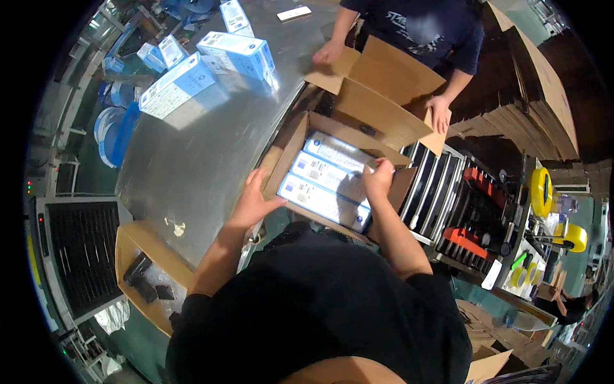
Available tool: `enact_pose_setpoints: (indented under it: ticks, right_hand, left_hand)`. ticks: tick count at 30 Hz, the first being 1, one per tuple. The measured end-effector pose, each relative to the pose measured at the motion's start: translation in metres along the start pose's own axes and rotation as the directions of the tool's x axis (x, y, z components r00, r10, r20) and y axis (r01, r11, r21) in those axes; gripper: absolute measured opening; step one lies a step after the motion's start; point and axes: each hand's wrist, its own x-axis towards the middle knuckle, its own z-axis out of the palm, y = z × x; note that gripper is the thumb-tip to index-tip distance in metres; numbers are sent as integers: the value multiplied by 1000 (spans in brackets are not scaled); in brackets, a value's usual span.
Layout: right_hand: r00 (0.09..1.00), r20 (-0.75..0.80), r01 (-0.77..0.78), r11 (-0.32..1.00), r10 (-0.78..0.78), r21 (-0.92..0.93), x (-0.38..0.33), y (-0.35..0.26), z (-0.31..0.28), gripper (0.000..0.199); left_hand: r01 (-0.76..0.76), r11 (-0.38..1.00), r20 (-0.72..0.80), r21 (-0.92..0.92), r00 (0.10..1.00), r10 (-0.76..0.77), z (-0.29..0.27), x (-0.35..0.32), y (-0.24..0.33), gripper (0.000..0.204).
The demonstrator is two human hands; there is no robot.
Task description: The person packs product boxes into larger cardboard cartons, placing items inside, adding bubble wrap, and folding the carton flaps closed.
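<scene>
An open brown carton (291,142) stands in front of me with three long white-and-blue boxes (323,169) side by side inside. My left hand (256,203) rests at the carton's near left corner, its thumb against the edge and its fingers apart. Over the right end of the boxes is my right hand (378,182), with its fingers curled in; what they grip, if anything, is hidden. Across from me a co-worker's hands (440,114) hold the flaps of a second open carton (404,70), close behind mine.
Several white-and-blue boxes (238,52) stand on the grey metal table (198,166) at left. A roller conveyor (441,185) with red parts runs off to the right. Flattened cartons (511,109) are stacked at far right. An open carton (150,246) sits at lower left.
</scene>
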Motion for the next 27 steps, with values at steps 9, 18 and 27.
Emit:
enact_pose_setpoints:
  ticks: [9, 18, 27]
  right_hand:
    - [806, 537, 434, 866, -249, -248, -52, 24, -45, 49]
    - [925, 113, 345, 678, -362, -649, 8, 10, -17, 64]
    - [791, 554, 493, 807, -260, -325, -47, 83, -37, 81]
  left_hand:
    - [-455, 880, 822, 138, 548, 155, 51, 101, -14, 94]
    - [-166, 977, 298, 133, 947, 121, 96, 119, -60, 108]
    - [46, 999, 311, -11, 950, -40, 160, 73, -67, 77]
